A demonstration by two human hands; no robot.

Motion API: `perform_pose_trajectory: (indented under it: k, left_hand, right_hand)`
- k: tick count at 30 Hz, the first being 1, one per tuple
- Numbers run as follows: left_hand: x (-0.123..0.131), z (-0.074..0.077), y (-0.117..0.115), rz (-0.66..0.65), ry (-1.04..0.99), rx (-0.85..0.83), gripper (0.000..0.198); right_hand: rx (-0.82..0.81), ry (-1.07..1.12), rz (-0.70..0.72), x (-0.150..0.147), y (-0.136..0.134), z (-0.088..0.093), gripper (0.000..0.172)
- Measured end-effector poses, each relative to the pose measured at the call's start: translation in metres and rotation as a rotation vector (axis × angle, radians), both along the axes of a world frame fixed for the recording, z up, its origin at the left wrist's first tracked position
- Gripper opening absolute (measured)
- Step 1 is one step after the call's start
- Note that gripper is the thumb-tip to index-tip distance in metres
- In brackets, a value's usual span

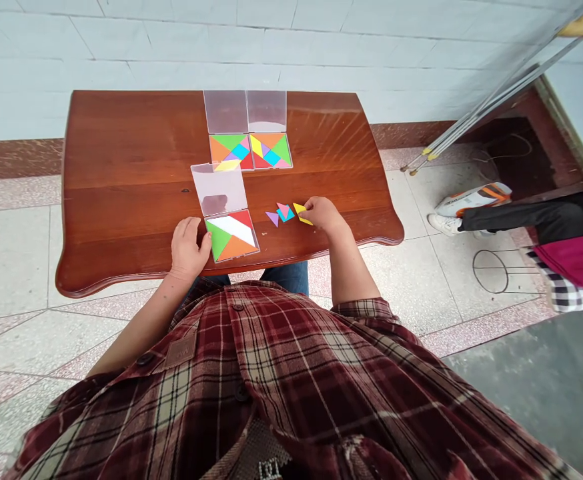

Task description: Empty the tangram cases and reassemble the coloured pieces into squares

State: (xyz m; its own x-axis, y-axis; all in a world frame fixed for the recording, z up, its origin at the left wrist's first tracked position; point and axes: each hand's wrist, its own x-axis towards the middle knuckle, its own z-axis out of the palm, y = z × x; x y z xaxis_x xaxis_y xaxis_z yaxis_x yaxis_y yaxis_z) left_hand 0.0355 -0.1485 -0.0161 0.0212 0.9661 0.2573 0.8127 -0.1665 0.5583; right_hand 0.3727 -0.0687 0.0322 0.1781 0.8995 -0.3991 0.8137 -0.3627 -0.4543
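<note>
My left hand (188, 247) rests on the wooden table (121, 173), fingers loosely curled against the left edge of an open clear case (232, 236) that holds green, red and orange tangram pieces with a bare white gap. My right hand (321, 212) is closed on a yellow piece (299, 211) lying on the table. Just left of it lie loose purple, pink and blue pieces (280, 213). The case's clear lid (219, 189) lies open behind it.
Two more open cases (249, 151) filled with coloured pieces sit at the table's middle, lids (245, 111) toward the wall. Another person's leg and white shoe (466, 207) lie on the tiled floor at right, beside metal poles (491, 100) and a wire ring (490, 271).
</note>
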Motion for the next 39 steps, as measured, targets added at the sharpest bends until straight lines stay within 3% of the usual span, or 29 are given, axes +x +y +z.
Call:
perform_pose_trajectory:
  k: [5, 11, 18, 39]
  left_hand:
    - [0.002, 0.003, 0.002, -0.032, 0.063, -0.007, 0.041]
    - [0.004, 0.006, 0.001, -0.028, 0.072, -0.015, 0.035]
    - [0.003, 0.003, 0.002, -0.036, 0.038, -0.005, 0.034]
    - [0.002, 0.001, 0.004, -0.047, 0.066, -0.003, 0.033]
  right_hand:
    - [0.178, 0.276, -0.004, -0.011, -0.014, 0.006, 0.004]
    - [0.007, 0.565, 0.254, -0.078, -0.030, 0.003, 0.007]
    - [0.043, 0.379, 0.389, -0.099, -0.030, -0.007, 0.011]
    - [0.042, 0.043, 0.548, -0.111, -0.037, 0.012, 0.014]
